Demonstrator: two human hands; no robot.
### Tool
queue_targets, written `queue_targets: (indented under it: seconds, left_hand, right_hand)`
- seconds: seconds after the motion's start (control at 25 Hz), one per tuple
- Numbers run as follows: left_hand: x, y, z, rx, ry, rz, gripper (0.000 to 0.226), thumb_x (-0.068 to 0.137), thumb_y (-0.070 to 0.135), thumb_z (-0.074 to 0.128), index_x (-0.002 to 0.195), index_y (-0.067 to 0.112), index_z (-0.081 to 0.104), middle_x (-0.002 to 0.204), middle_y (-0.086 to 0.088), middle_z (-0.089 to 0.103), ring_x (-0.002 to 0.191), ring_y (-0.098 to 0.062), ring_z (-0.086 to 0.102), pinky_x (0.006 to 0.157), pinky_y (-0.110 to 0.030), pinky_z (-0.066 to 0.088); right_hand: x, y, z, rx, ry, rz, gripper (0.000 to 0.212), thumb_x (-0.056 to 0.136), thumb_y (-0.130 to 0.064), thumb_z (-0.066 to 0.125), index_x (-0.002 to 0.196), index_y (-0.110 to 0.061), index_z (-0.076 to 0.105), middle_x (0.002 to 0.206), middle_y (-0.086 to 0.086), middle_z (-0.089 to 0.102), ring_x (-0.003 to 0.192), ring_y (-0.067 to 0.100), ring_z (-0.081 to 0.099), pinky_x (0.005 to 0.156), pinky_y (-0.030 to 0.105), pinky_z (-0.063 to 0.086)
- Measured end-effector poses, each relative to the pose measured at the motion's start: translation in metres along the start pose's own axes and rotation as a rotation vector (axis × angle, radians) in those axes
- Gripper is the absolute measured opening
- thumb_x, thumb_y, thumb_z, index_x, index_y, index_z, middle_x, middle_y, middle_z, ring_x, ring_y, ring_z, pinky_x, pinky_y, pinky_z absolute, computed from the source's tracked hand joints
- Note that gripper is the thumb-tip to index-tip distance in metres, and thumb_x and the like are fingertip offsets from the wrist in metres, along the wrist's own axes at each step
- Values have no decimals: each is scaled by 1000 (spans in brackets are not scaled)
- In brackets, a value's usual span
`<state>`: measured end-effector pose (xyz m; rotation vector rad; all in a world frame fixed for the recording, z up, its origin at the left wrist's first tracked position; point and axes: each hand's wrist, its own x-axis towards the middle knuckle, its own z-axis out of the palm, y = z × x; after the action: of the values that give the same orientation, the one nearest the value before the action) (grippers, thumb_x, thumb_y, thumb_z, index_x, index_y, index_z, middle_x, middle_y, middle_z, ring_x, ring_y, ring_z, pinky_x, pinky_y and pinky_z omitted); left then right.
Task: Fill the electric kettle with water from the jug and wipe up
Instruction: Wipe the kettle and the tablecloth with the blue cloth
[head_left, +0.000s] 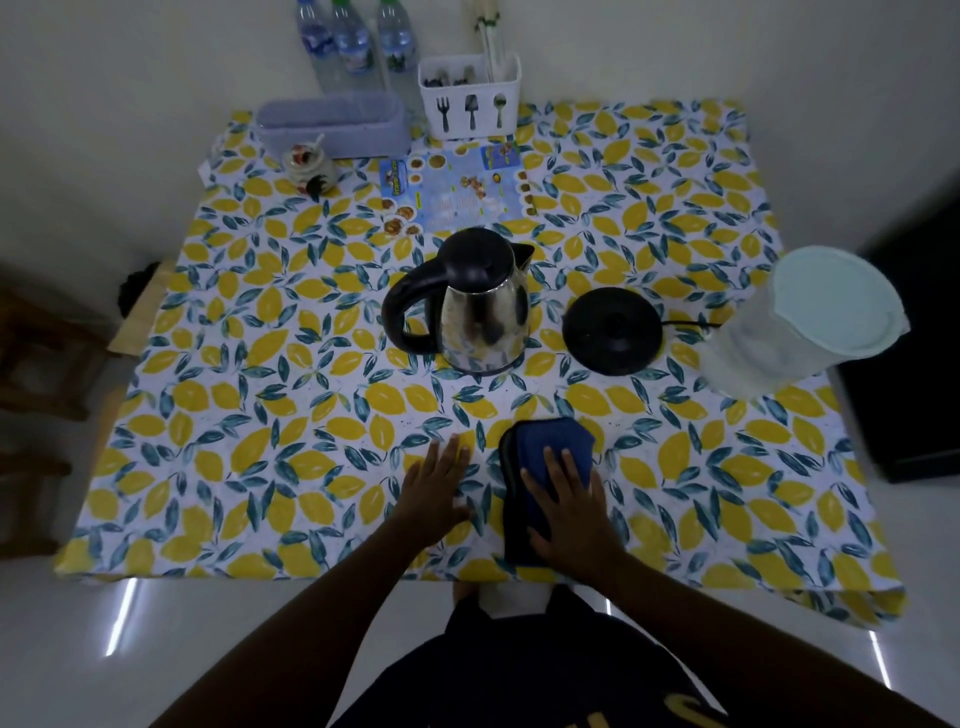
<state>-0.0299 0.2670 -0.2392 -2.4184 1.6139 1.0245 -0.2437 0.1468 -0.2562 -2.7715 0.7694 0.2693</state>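
Both hands lie flat, fingers spread, near the table's front edge. Her right hand (566, 512) presses on a blue cloth (545, 457); the left hand (434, 491) rests on the lemon tablecloth (234, 415), holding nothing. Behind stands the steel kettle (480, 306), lid shut, beside its black base (613, 330). Further right stands the lidded jug (810, 317).

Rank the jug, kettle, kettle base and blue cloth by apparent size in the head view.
1. Jug, largest, though wide-angle stretch at the edge may inflate it.
2. Kettle.
3 and 4. Kettle base and blue cloth look alike; the right hand covers part of the cloth, so no ranking.
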Motion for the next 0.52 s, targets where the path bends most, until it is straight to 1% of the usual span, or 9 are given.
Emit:
queue_targets:
  seconds: [0.08,0.16,0.24,0.32,0.44,0.52]
  left_hand:
    - [0,0,0,-10,-5,1,92,91,46,55,152,22,-10,161,-3,-20,147,-30,-20,119,-52,4]
    - [0,1,-1,-16,-5,4,92,91,47,54,152,21,-11,161,-3,-21,147,-30,-21,119,-52,4]
    - [0,1,-3,-23,-9,6,92,91,48,54,151,21,-11,161,-3,-21,147,-30,-21,119,-53,4]
    - [-1,2,-4,-22,-18,1,93,91,47,55,151,21,-11,161,-4,-21,147,-30,-21,119,-53,3]
    - [-1,3,-4,-16,-17,-6,94,90,46,57,152,21,-10,161,-3,-21,147,-30,-20,120,-52,4]
    - [-1,2,-3,-15,-9,-7,94,90,48,57,152,21,-9,161,-3,-21,147,-30,-20,120,-51,4]
  right_hand:
    - [5,-4,1,6,-10,-17,83,81,-71,39,149,-25,25,158,18,21,143,44,18,105,69,27]
    - [33,0,-10,16,35,-1,83,83,-72,38,150,-25,22,160,17,14,145,42,10,109,68,21]
    - [65,12,-29,19,5,90,82,86,-69,39,152,-27,15,162,12,3,148,36,0,113,63,13]
    - [79,27,-38,26,-6,198,79,88,-64,41,152,-27,11,163,9,-1,149,30,-3,114,60,8]
    - [53,32,-28,86,29,239,78,88,-54,47,151,-23,16,163,10,3,149,31,-1,114,60,15]
    - [25,18,-12,131,70,228,79,82,-49,55,150,-21,25,161,12,11,148,35,5,111,63,23]
